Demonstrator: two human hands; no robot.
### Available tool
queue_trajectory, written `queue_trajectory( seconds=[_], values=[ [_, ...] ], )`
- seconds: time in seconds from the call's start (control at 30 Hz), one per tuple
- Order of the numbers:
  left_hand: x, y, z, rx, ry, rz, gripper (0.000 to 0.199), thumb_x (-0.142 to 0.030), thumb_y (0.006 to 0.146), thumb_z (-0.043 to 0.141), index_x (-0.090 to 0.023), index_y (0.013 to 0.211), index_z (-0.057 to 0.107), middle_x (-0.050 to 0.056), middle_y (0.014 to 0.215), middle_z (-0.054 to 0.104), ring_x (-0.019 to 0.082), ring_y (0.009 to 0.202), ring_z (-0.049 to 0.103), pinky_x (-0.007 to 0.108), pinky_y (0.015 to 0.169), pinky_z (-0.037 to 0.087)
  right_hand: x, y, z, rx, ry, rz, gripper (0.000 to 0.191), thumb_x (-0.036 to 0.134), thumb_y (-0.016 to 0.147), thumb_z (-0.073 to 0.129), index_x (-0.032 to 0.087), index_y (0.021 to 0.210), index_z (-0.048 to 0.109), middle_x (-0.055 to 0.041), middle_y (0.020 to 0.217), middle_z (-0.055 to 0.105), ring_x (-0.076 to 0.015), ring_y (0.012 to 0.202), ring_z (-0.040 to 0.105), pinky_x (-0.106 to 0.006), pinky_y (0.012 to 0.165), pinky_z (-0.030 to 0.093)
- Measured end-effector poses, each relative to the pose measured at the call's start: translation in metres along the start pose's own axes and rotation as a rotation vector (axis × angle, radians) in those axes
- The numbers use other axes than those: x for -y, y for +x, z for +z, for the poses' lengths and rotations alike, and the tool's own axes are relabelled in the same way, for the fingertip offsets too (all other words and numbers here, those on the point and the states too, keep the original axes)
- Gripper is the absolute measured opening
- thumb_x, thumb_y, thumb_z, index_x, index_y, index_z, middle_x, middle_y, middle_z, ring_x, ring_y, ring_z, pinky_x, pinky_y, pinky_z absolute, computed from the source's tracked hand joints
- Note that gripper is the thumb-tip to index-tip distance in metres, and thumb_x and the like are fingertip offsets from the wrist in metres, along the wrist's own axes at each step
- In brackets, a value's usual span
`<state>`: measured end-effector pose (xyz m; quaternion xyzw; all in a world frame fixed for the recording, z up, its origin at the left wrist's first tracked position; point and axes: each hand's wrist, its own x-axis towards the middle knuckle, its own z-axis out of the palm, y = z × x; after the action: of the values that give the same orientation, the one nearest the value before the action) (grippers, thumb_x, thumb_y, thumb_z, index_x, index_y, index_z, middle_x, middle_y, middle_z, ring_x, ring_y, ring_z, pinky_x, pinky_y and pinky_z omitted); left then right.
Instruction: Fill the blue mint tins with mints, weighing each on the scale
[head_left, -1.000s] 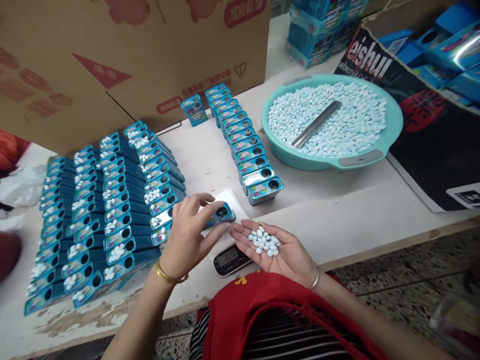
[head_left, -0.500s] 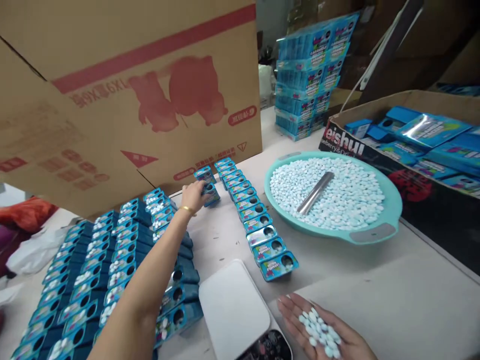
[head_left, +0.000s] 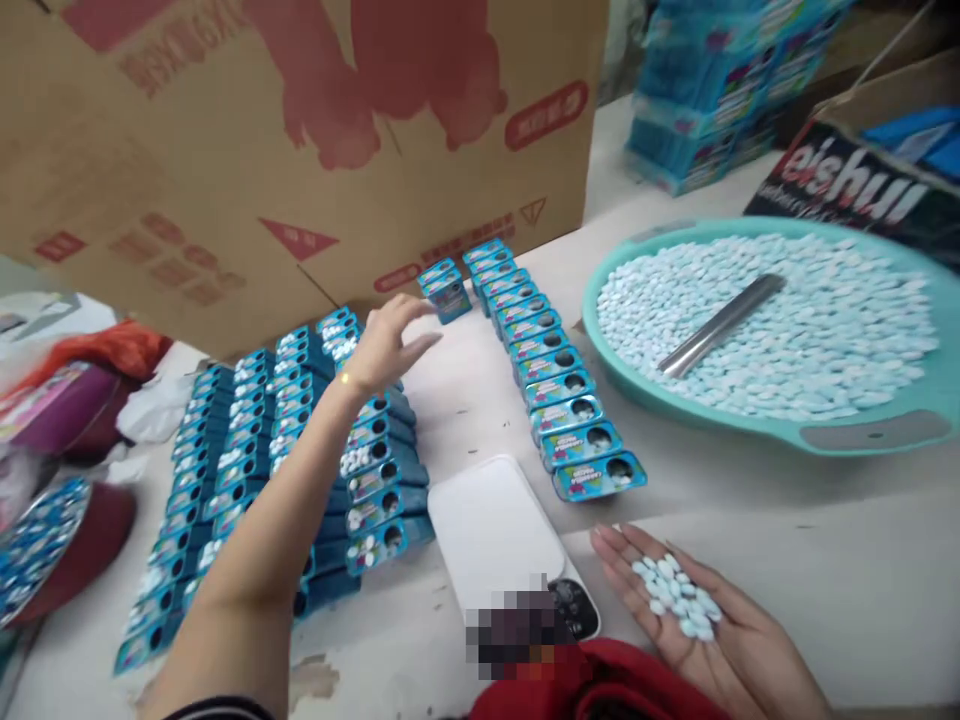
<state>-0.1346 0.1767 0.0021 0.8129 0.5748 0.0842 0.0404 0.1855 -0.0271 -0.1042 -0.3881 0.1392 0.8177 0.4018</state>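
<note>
My left hand (head_left: pixel 394 342) hangs over the boxes on the left, thumb and fingers apart, with nothing in it. Just beyond its fingertips stand two small blue boxes (head_left: pixel 446 290), one right behind the other. My right hand (head_left: pixel 731 645) is palm up and cupped, carrying a small heap of pale blue and white candies (head_left: pixel 675 595). A white digital scale (head_left: pixel 499 530) lies between my hands, with a blurred patch over its near part. A row of blue boxes (head_left: pixel 555 365) with round holes in their tops runs beyond it.
Several rows of blue boxes (head_left: pixel 247 440), many topped with candies, fill the left. A turquoise basin (head_left: pixel 600 340) of candies holds a metal scoop (head_left: pixel 720 325). A large carton (head_left: pixel 285 180) walls off the back. Stacked packs (head_left: pixel 697 110) and a black box (head_left: pixel 847 185) stand back right.
My left hand has let go of the small blue box and drawn back to the left, its fingers opening. My right hand still holds the candies. The view has shifted and come closer.
</note>
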Motion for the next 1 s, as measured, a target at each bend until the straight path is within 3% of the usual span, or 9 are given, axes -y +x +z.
queue_trajectory(
  seconds=[0.07, 0.13, 0.23, 0.33, 0.43, 0.6, 0.67, 0.9, 1.0],
  values=[
    [-0.028, -0.066, -0.018, 0.077, -0.062, 0.119, 0.025, -0.042, 0.089, 0.049, -0.020, 0.100, 0.057, 0.007, 0.114, 0.057, 0.021, 0.109, 0.049, 0.036, 0.095, 0.034, -0.002, -0.005, 0.003, -0.032, 0.008, 0.040, 0.033, 0.009, 0.083, 0.043, 0.015, 0.100, 0.071, -0.0119, 0.118, 0.066, -0.0223, 0.112, 0.060, -0.036, 0.098, 0.049],
    [-0.053, -0.131, -0.024, 0.136, -0.010, 0.105, 0.021, -0.042, 0.087, 0.052, -0.021, 0.092, 0.058, 0.007, 0.115, 0.055, 0.021, 0.104, 0.050, 0.038, 0.090, 0.036, -0.005, -0.010, 0.005, -0.036, 0.008, 0.087, 0.033, 0.011, 0.085, 0.042, 0.015, 0.103, 0.070, -0.0118, 0.120, 0.065, -0.0215, 0.114, 0.060, -0.034, 0.097, 0.050],
    [-0.076, -0.207, -0.005, 0.109, 0.138, 0.009, 0.025, -0.044, 0.082, 0.059, -0.020, 0.090, 0.059, 0.010, 0.115, 0.055, 0.026, 0.103, 0.049, 0.041, 0.082, 0.037, -0.011, -0.018, 0.008, -0.013, 0.000, 0.123, 0.033, 0.015, 0.086, 0.042, 0.013, 0.108, 0.067, -0.0127, 0.122, 0.064, -0.0216, 0.116, 0.058, -0.033, 0.096, 0.051],
    [-0.083, -0.243, 0.023, 0.034, 0.318, -0.075, 0.014, -0.033, 0.084, 0.058, -0.021, 0.090, 0.061, 0.012, 0.119, 0.055, 0.030, 0.107, 0.048, 0.044, 0.082, 0.038, -0.016, -0.027, 0.011, 0.009, -0.013, 0.134, 0.032, 0.016, 0.087, 0.043, 0.011, 0.108, 0.066, -0.0140, 0.120, 0.065, -0.0222, 0.115, 0.059, -0.033, 0.095, 0.052],
    [-0.091, -0.247, 0.025, 0.003, 0.386, -0.071, 0.009, -0.023, 0.087, 0.053, -0.021, 0.081, 0.060, 0.009, 0.121, 0.057, 0.029, 0.110, 0.050, 0.045, 0.085, 0.038, -0.020, -0.035, 0.008, 0.038, -0.044, 0.137, 0.031, 0.015, 0.087, 0.043, 0.009, 0.107, 0.065, -0.0153, 0.118, 0.066, -0.0226, 0.113, 0.060, -0.032, 0.095, 0.051],
    [-0.121, -0.222, -0.015, 0.002, 0.281, 0.001, 0.019, -0.028, 0.091, 0.046, -0.018, 0.082, 0.059, 0.010, 0.108, 0.060, 0.021, 0.088, 0.058, 0.036, 0.074, 0.044, -0.025, -0.040, -0.002, 0.120, -0.076, 0.115, 0.029, 0.017, 0.087, 0.045, 0.009, 0.107, 0.065, -0.0148, 0.117, 0.066, -0.0218, 0.116, 0.059, -0.033, 0.099, 0.048],
    [-0.133, -0.205, -0.021, -0.004, 0.243, 0.036, 0.024, -0.032, 0.092, 0.044, -0.017, 0.080, 0.059, 0.010, 0.104, 0.060, 0.019, 0.082, 0.058, 0.032, 0.068, 0.045, -0.026, -0.040, -0.005, 0.160, -0.088, 0.101, 0.029, 0.018, 0.087, 0.046, 0.009, 0.108, 0.064, -0.0144, 0.118, 0.066, -0.0211, 0.116, 0.058, -0.033, 0.101, 0.046],
    [-0.152, -0.154, 0.025, 0.150, 0.190, 0.170, 0.024, -0.031, 0.092, 0.045, -0.015, 0.080, 0.059, 0.009, 0.095, 0.060, 0.017, 0.074, 0.058, 0.031, 0.063, 0.044, -0.023, -0.042, -0.004, 0.168, -0.090, 0.076, 0.029, 0.017, 0.088, 0.045, 0.007, 0.109, 0.063, -0.0154, 0.115, 0.067, -0.0224, 0.115, 0.059, -0.033, 0.098, 0.048],
    [-0.150, -0.149, 0.030, 0.157, 0.142, 0.185, 0.023, -0.034, 0.091, 0.047, -0.016, 0.086, 0.059, 0.009, 0.097, 0.061, 0.017, 0.077, 0.059, 0.031, 0.066, 0.046, -0.020, -0.041, -0.003, 0.150, -0.090, 0.072, 0.029, 0.017, 0.088, 0.044, 0.008, 0.108, 0.063, -0.0146, 0.114, 0.068, -0.0220, 0.115, 0.059, -0.032, 0.097, 0.049]
  ],
)
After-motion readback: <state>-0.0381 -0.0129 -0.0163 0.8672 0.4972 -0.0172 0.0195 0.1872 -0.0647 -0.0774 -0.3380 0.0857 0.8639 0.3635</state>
